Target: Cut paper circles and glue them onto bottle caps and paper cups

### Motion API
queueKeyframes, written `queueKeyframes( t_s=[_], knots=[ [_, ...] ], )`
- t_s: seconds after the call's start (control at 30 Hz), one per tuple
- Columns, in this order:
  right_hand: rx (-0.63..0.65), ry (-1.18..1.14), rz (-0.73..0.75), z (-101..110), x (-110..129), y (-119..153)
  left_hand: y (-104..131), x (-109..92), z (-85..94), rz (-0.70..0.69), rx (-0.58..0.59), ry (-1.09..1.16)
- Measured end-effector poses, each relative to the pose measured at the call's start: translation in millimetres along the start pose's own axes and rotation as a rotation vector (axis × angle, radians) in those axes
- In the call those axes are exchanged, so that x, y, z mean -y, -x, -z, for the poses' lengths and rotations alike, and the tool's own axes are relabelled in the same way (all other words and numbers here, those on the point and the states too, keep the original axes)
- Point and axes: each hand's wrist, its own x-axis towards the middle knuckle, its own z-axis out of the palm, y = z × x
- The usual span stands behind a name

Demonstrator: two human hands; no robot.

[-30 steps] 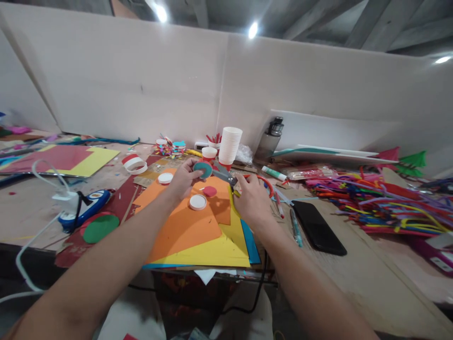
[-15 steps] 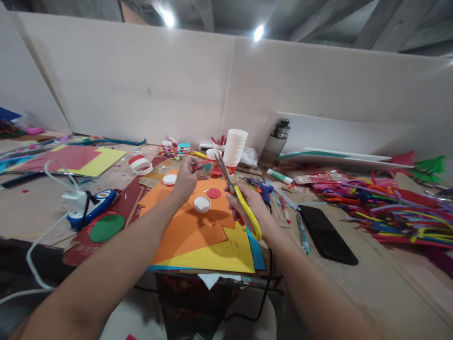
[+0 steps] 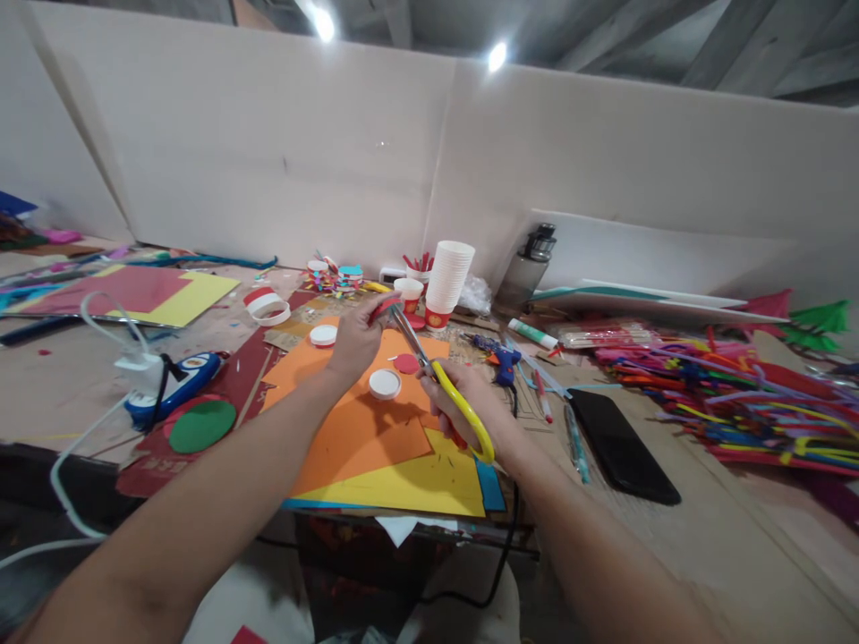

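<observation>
Above orange paper (image 3: 349, 456), the left hand (image 3: 357, 340) pinches a small red piece (image 3: 382, 310), the right hand (image 3: 478, 390) holding scissors (image 3: 443, 376).

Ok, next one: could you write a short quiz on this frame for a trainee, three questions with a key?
1. Which hand holds the scissors with the yellow and red handles?

2. True or false: the black smartphone lies to the left of the orange paper.

3. What colour is the body of the hot glue gun?
A) White
B) Blue
C) Green

Key:
1. The right hand.
2. False; the black smartphone lies to the right of the orange paper.
3. B
</observation>
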Motion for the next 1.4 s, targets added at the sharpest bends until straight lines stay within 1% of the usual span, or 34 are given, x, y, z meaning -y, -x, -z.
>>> queueKeyframes(
  t_s=[0.2,0.33,0.53,0.63,0.87,1.07,1.17,1.23,1.33,1.4],
  knots=[
    [-0.023,-0.024,-0.037,-6.0,-3.3,-2.9,1.5,2.4,-0.5,-0.003,0.011,-0.033],
    [-0.025,0.059,0.006,-4.8,-5.3,-4.7,2.4,1.2,-0.7,-0.020,0.005,-0.076],
    [-0.073,0.138,-0.008,-4.6,8.6,1.6,3.2,2.1,-0.8,-0.048,-0.004,-0.124],
    [-0.074,0.152,-0.018,-5.0,11.4,3.3,3.3,2.3,-1.1,-0.054,0.000,-0.135],
    [-0.093,0.175,0.023,-4.3,2.1,-3.8,4.0,-1.0,-2.2,-0.048,0.037,-0.105],
    [-0.127,0.154,0.033,-6.7,1.1,-8.0,4.2,-1.0,-2.0,-0.031,0.015,-0.105],
    [-0.114,0.146,0.042,-6.8,1.4,-7.3,3.9,-0.9,-1.9,-0.025,0.007,-0.115],
    [-0.105,0.137,0.011,-7.3,3.0,-6.3,3.8,-1.4,-2.0,-0.026,0.013,-0.115],
    [-0.125,0.126,-0.079,-8.9,7.6,-4.7,4.0,-2.6,-2.0,-0.026,0.025,-0.119],
    [-0.132,0.131,-0.100,-9.8,10.8,-3.8,4.0,-3.2,-1.8,-0.025,0.032,-0.122]
  ],
)
